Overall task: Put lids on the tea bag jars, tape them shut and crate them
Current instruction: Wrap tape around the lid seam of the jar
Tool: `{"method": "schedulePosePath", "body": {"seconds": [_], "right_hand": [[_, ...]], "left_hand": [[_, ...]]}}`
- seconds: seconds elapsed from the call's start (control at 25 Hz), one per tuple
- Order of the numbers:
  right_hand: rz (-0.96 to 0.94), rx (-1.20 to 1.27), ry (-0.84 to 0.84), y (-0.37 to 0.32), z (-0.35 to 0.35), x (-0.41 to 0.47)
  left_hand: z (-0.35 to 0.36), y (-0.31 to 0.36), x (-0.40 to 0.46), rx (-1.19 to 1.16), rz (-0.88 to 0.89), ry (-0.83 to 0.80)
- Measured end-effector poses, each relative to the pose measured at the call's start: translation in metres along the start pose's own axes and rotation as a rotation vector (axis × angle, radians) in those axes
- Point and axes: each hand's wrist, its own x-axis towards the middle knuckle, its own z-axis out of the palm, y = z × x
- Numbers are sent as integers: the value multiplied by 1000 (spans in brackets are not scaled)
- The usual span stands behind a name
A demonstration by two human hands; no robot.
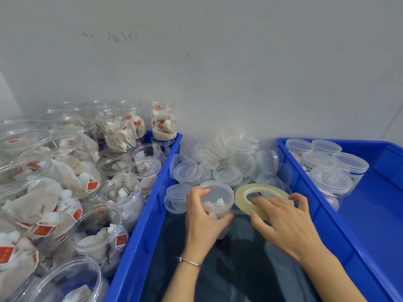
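A: What's on the left?
B: Open jars (117,197) of tea bags fill the left crate (139,227); the red tags' print is unreadable.
A: And the hands?
B: The left hand (202,223) grips a lidded jar (217,198) before the loose lids (220,162); the right hand (283,221) curls on the tape roll (242,196).
A: Further right?
B: Lidded jars (327,166) occupy the right crate's (305,197) far corner.

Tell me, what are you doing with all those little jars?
A person is packing tea bags. The left hand holds a lidded jar of tea bags, while the right hand takes hold of a roll of clear tape to seal it. Loose lids lie heaped behind. Open jars wait in the left crate, and finished ones stand in the right crate.
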Motion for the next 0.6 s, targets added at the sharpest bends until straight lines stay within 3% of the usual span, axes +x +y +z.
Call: {"method": "schedulePosePath", "body": {"seconds": [0.36,0.6], "right_hand": [[194,84,-105,36,6,3],[44,161,-276,24,16,54]], "left_hand": [[-36,-15,7,-138,-88,-235],[-49,-13,-2,-186,-108,-443]]}}
